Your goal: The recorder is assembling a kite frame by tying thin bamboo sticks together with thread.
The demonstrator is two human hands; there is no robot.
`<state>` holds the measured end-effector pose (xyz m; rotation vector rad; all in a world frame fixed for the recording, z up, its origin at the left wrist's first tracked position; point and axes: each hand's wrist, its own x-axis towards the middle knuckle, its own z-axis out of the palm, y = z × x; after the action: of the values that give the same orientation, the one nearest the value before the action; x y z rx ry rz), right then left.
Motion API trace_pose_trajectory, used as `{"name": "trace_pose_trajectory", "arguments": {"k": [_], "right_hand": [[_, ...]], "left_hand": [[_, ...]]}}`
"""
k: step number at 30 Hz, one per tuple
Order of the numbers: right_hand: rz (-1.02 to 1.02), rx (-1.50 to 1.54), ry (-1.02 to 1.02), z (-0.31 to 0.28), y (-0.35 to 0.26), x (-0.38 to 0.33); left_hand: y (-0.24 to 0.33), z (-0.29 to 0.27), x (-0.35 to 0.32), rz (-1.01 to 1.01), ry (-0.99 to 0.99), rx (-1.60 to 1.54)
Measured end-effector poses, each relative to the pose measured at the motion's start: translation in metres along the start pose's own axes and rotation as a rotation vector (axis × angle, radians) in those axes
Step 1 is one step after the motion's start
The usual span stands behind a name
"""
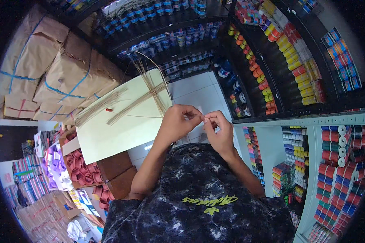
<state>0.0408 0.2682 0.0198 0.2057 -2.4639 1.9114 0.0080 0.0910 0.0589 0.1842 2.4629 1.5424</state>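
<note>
My left hand [178, 122] and my right hand [220, 131] meet in front of my chest, thumbs and forefingers pinched together at the tips. A thin tan strand [144, 117] runs from my left hand leftward over the pale tabletop [109, 141]. Its end at my fingertips is too fine to make out clearly. On the tabletop lie loose bundles of thin tan strips [129, 106], some crossing each other near the far right corner. A small red object [109, 109] rests among them; its kind cannot be told.
Large brown paper-wrapped parcels [69, 77] tied with blue cord stand behind the table at left. Beside it a cardboard box [113, 164] holds red rolled bands [83, 166]. Dark shelves [251, 93] with colourful spools are ahead and right; a pale shelf unit [263, 152] with more spools stands nearer.
</note>
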Motion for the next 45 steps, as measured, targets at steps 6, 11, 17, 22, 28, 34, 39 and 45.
{"name": "trace_pose_trajectory", "arguments": {"k": [6, 11, 17, 22, 28, 34, 39, 45], "right_hand": [[-0.049, -0.049, 0.008, 0.0, 0.0, -0.001], [-0.059, -0.001, 0.018, 0.0, -0.004, -0.001], [-0.006, 0.091, -0.006, 0.0, 0.004, -0.002], [0.002, 0.148, -0.011, -0.001, 0.005, -0.001], [-0.021, 0.029, -0.068, -0.011, -0.005, 0.004], [-0.1, -0.111, -0.161, -0.021, -0.024, 0.014], [-0.191, -0.163, -0.146, -0.017, -0.021, 0.017], [-0.187, -0.161, -0.079, -0.01, -0.025, 0.015]], "left_hand": [[0.001, -0.002, -0.001, -0.004, 0.018, -0.012], [0.006, -0.007, -0.001, -0.013, -0.019, -0.059], [0.009, -0.009, -0.002, 0.01, -0.021, -0.074], [0.01, -0.011, -0.003, 0.029, -0.019, -0.068], [0.013, -0.014, -0.005, 0.036, -0.049, -0.051], [0.018, -0.017, -0.007, 0.077, -0.042, 0.073], [0.021, -0.014, -0.008, 0.175, 0.01, 0.251], [0.015, -0.006, -0.005, 0.246, 0.096, 0.347]]}}
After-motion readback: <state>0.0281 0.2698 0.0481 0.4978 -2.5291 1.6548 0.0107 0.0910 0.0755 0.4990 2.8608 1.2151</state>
